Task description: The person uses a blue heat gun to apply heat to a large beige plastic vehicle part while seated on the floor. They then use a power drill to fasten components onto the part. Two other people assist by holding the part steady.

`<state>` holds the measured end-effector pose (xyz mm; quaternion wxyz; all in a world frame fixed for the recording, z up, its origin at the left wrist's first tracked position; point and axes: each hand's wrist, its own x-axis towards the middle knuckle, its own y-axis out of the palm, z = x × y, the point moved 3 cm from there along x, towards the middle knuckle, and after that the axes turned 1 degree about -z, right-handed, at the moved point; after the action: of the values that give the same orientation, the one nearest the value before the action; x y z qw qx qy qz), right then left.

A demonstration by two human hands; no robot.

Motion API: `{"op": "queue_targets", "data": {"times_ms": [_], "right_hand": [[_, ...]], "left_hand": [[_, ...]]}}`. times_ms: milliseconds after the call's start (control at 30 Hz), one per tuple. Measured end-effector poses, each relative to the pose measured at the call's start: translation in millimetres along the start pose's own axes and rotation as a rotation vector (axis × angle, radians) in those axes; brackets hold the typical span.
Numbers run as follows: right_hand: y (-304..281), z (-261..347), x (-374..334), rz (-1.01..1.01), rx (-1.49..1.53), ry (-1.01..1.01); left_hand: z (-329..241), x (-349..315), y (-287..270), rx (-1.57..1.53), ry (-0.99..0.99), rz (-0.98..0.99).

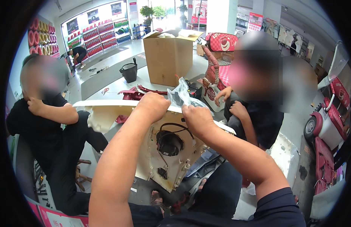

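A cream plastic scooter body panel (101,115) stands tilted in front of me, its hollow inner side facing me. A round black lamp housing (170,143) with a black cable sits in its middle. Lower down on the panel is a small black connector (162,173). My left hand (154,106) is closed over the panel's upper edge, fingertips hidden. At the same edge, my right hand (198,119) is closed on crumpled clear plastic film (179,92), which rises beyond the panel. The exact grip of its fingers is partly hidden.
One person (46,125) sits at left, another (258,121) close at right. Beyond the panel are dark red body parts (132,94), a tall cardboard box (168,60) and a black bucket (129,72). A red-and-white scooter (219,68) stands behind the right person. A wooden stool (81,174) is at left.
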<state>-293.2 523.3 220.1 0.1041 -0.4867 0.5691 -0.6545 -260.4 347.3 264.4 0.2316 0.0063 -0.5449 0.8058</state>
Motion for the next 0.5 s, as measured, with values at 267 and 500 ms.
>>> {"op": "queue_targets", "data": {"times_ms": [267,500], "right_hand": [[6.7,-7.0,16.8,0.016,-0.01,0.024],[14.0,-28.7,36.1,-0.029,0.0,0.105]], "left_hand": [[2.2,-0.9,-9.1,0.054,0.053,-0.035],[-24.3,-11.1,-8.8,0.028,0.179,0.037]]}}
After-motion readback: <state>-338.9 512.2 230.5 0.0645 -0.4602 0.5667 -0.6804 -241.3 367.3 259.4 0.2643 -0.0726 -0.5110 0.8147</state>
